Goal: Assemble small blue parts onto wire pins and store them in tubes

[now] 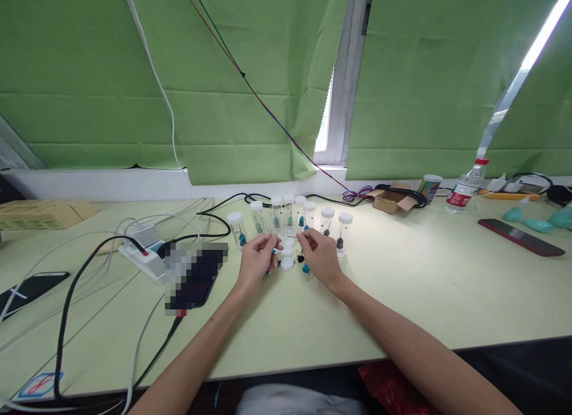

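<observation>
My left hand [258, 261] is closed in a pinch above the table, with a bit of blue showing by its fingers. Opposite it, my right hand [320, 259] pinches thumb and forefinger together; a faint thin line, perhaps a thread, runs between the two. What each pinch holds is too small to make out. Under my right hand lies a small blue pendant-like piece [306, 268], beside a small black piece [301, 259]. Loose white caps [286, 263] lie between the hands. Behind stand several clear capped vials [328, 221] with small blue, green or dark pieces hanging inside.
Left are a phone [203, 278] on a cable, a white power strip [143, 259] and tangled cords. An open cardboard box [393, 200], a can [430, 188] and a water bottle [467, 187] stand at the back right. A dark red-edged phone-like slab [521, 237] lies far right.
</observation>
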`<control>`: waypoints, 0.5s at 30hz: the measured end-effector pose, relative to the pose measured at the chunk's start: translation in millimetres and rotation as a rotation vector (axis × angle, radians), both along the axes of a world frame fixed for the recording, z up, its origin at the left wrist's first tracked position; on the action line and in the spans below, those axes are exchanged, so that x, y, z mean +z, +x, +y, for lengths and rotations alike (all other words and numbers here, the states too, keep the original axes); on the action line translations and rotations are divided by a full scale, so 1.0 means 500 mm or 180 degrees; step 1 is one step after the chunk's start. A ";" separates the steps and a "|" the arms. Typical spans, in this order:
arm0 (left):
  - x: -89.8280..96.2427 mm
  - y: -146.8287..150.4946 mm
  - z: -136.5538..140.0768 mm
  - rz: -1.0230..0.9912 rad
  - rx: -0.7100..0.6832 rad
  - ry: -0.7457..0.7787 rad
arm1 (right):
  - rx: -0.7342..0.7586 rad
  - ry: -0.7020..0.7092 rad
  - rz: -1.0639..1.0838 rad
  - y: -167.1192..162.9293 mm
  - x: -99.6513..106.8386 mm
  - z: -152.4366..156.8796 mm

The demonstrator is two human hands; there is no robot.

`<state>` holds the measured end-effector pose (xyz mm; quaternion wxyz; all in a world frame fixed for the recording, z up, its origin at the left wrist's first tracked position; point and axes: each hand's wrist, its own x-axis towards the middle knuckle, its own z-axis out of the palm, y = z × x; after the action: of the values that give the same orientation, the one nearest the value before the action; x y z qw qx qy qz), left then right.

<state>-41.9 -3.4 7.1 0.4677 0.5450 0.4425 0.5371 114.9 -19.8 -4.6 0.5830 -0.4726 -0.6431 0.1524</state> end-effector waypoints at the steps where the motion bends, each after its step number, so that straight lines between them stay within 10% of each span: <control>1: 0.001 0.001 -0.001 0.0101 -0.0010 0.0040 | -0.0044 -0.0018 -0.0091 0.001 -0.004 0.003; 15: -0.004 0.005 -0.007 0.0952 -0.0297 0.0261 | -0.0534 -0.0859 -0.1549 0.015 -0.016 0.017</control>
<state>-39.3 -6.9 5.2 0.3984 0.6575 0.4591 0.4453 122.6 -11.3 -12.6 0.3540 -0.6201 -0.6966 0.0699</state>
